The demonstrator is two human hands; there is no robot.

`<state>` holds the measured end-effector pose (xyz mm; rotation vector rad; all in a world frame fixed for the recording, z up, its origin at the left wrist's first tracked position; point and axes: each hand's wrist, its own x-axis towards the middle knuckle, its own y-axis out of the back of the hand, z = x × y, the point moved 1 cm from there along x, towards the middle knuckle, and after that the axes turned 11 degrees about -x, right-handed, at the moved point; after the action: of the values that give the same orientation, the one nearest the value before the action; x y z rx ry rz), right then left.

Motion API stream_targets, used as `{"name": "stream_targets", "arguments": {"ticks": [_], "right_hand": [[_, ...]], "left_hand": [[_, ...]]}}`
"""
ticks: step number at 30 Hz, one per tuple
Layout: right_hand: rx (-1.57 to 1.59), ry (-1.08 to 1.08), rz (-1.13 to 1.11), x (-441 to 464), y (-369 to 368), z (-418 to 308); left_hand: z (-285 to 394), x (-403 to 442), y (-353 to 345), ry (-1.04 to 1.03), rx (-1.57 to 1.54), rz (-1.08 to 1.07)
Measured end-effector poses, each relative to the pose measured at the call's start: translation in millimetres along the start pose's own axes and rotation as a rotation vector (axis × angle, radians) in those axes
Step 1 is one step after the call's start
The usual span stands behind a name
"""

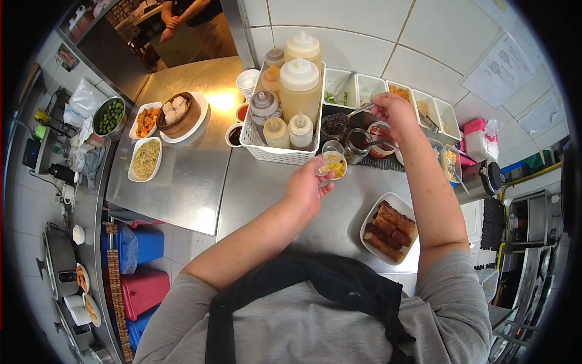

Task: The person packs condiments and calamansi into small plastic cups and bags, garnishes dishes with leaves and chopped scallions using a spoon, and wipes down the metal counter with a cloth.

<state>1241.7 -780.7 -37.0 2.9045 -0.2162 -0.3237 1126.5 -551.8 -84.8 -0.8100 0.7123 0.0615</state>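
Note:
My left hand (309, 185) is closed around a small clear plastic cup (323, 167), held just in front of the white basket. Bits of yellow show at the cup, though whether they lie inside it or behind it I cannot tell. My right hand (393, 110) pinches the metal handle of a spoon (362, 110), whose other end goes down into a jar of dark, chunky sauce (334, 125). Beside that jar stand another dark glass jar (357, 141) and a jar of red sauce (381, 134) with a spoon in it.
Squeeze bottles (299, 85) fill a white basket (282, 155). White tubs of toppings (397, 91) line the wall. A dish of browned rolls (391, 227) sits near my right forearm. Leftward are a dumpling steamer (181, 124) and two filled dishes. A person (194, 18) stands beyond the opening.

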Motion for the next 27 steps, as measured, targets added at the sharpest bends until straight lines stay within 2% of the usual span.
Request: {"name": "stream_targets", "arguments": {"ticks": [4, 7, 9, 10, 12, 14, 16, 17, 19, 27], "right_hand": [[0.022, 0.077, -0.017, -24.0, 0.6, -11.9], [-0.161, 0.13, 0.015, -58.4, -12.0, -19.4], [-0.417, 0.287, 0.077, -82.1, -25.0, -19.9], [-0.417, 0.285, 0.078, -88.8, -28.4, -15.9], [-0.598, 0.699, 0.116, -102.1, -36.2, -12.8], [-0.661, 0.784, 0.141, -117.4, -36.1, -20.7], [-0.768, 0.976, 0.19, -127.4, -35.6, -24.9], [-0.77, 0.977, 0.189, -130.5, -36.4, -23.6], [-0.867, 1.133, 0.14, -137.2, -39.5, -21.7], [-0.934, 1.141, 0.096, -150.0, -40.6, -20.8]], "left_hand": [[0.7, 1.1, 1.2, 0.012, 0.011, -0.016], [1.6, 0.4, 3.4, 0.012, 0.036, -0.048], [2.9, -2.4, 3.2, 0.013, 0.043, -0.05], [3.3, -4.3, 3.2, 0.013, 0.05, -0.052], [3.2, -7.2, 4.6, 0.01, 0.057, -0.051], [3.1, -8.5, 6.8, 0.004, 0.06, -0.05], [3.0, -9.4, 8.7, 0.015, 0.06, -0.056], [3.2, -9.9, 9.4, 0.014, 0.057, -0.057], [3.6, -11.3, 10.1, 0.007, 0.067, -0.078], [10.7, -19.3, 7.0, 0.022, 0.077, -0.077]]}}
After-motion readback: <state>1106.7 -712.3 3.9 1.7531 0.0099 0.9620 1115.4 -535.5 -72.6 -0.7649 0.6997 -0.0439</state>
